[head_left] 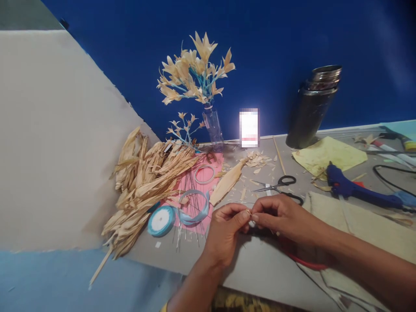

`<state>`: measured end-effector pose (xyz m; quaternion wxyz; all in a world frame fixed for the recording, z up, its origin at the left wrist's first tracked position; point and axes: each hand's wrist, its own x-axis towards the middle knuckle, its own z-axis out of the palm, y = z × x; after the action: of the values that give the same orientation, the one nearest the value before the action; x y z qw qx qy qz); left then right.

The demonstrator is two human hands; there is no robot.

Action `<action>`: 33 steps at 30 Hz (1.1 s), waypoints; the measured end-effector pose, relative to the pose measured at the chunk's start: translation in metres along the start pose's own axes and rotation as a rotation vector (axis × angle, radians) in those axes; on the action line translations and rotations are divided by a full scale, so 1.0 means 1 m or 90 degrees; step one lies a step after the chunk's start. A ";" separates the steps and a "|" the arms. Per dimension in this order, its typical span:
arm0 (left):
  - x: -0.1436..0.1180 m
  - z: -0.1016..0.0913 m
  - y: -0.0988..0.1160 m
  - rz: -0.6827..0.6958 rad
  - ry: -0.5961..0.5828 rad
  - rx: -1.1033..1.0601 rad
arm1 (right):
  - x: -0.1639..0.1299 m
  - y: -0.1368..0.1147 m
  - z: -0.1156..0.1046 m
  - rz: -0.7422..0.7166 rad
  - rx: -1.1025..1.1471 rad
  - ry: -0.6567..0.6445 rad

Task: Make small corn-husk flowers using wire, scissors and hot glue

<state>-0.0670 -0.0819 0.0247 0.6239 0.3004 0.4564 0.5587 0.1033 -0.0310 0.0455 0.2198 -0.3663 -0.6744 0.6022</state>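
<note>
My left hand (pixel 225 232) and my right hand (pixel 284 219) meet fingertip to fingertip above the front of the table. Both are closed in a pinch. A tiny yellowish bit shows between the fingertips, too small and covered to name. Just beyond my right hand lie black-handled scissors (pixel 277 185), blades pointing left. Past my left hand is a flat strip of dried corn husk (pixel 227 182), near a scatter of small cut husk pieces (pixel 258 159). Several thin wires (pixel 194 195) rest on pink paper (pixel 216 167) to the left.
Light blue ribbon rolls (pixel 161 221) and a heap of dried husks (pixel 143 182) lie left. Husk flowers (pixel 195 71) stand in a clear bottle (pixel 212 125) at the back. A blue glue gun (pixel 360 188), yellow paper (pixel 329 154) and dark flask (pixel 312 108) are right.
</note>
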 end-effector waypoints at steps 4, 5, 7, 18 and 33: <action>0.000 0.002 -0.005 -0.033 -0.013 -0.104 | 0.000 0.002 0.002 0.015 0.027 0.001; 0.000 0.003 -0.006 -0.040 -0.015 -0.125 | 0.000 0.003 0.002 0.015 0.034 0.000; -0.001 0.004 -0.007 -0.052 -0.021 -0.148 | 0.000 0.004 0.003 0.012 0.053 -0.014; -0.003 0.010 -0.008 -0.015 -0.003 -0.134 | 0.002 0.015 0.010 0.046 0.229 -0.048; -0.004 -0.001 0.000 -0.006 -0.082 -0.039 | 0.000 0.021 0.005 0.095 0.261 -0.120</action>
<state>-0.0681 -0.0856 0.0248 0.6634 0.3142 0.3998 0.5489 0.1043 -0.0341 0.0243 0.1805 -0.3052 -0.5265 0.7727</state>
